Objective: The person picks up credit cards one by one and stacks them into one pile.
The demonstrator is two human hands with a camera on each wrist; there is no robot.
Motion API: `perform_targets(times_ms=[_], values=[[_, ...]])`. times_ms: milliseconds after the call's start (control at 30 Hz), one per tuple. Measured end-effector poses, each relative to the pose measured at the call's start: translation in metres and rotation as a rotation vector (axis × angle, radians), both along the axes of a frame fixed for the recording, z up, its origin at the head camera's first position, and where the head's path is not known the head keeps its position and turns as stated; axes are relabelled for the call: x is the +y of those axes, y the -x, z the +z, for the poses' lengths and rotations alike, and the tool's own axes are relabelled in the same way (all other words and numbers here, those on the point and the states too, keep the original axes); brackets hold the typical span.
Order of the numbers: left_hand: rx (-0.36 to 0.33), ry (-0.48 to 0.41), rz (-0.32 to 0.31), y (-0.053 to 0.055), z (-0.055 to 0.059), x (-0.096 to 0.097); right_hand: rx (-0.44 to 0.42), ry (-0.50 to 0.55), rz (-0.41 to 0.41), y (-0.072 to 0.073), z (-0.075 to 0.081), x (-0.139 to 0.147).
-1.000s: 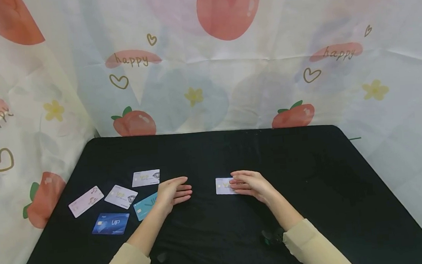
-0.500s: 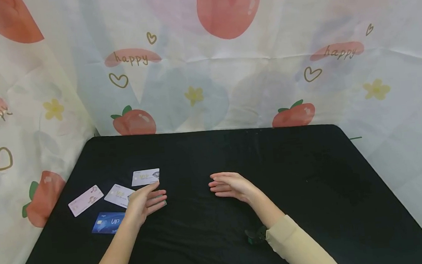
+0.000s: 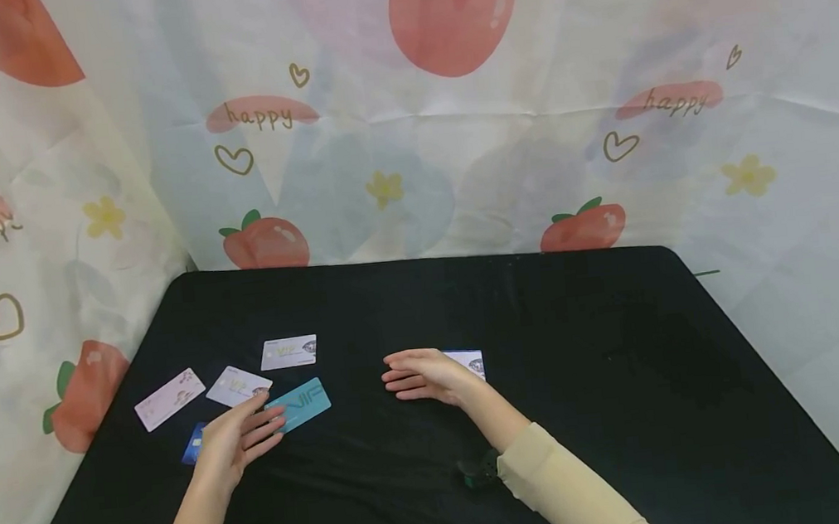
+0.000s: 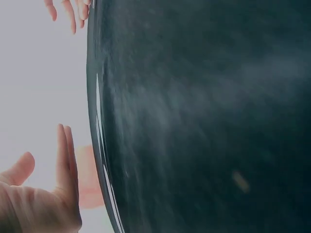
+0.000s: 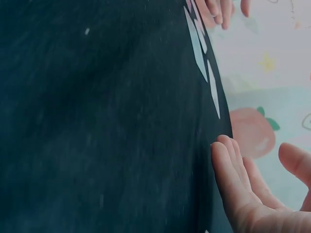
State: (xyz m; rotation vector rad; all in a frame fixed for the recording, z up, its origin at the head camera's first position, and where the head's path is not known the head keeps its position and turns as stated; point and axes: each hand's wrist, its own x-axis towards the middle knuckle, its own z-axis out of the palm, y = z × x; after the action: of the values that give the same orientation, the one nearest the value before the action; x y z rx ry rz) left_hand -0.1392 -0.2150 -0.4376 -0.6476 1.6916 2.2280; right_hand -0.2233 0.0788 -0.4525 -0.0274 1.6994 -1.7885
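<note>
My left hand, empty and with fingers extended, hovers over the left group of cards in the head view. Its fingertips overlap the edge of a teal VIP card, and the hand hides most of a blue card. Right of centre, my right hand is also empty, fingers reaching left. A white card with a blue line along its top edge shows partly behind that wrist. In the wrist views, both the left hand and the right hand have straight fingers and spread thumbs.
A pinkish-white card, a white VIP card and another white VIP card lie flat at the left of the black table. A fruit-printed curtain hangs behind and along the table's left side.
Both hands have moved left. My left hand has uncovered the teal card and now covers much of the blue one. The right hand has passed over the white card, whose right end now shows.
</note>
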Motion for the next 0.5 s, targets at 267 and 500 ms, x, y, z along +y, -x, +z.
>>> perform_targets(times_ms=[267,500], values=[[-0.044,-0.105,0.063,-0.013,-0.002,-0.021,0.005,0.013,0.045,-0.003,-0.003,-0.023],[-0.085,-0.152,0.076,-0.02,-0.008,-0.031,-0.01,0.025,0.067,-0.004,-0.004,-0.039]])
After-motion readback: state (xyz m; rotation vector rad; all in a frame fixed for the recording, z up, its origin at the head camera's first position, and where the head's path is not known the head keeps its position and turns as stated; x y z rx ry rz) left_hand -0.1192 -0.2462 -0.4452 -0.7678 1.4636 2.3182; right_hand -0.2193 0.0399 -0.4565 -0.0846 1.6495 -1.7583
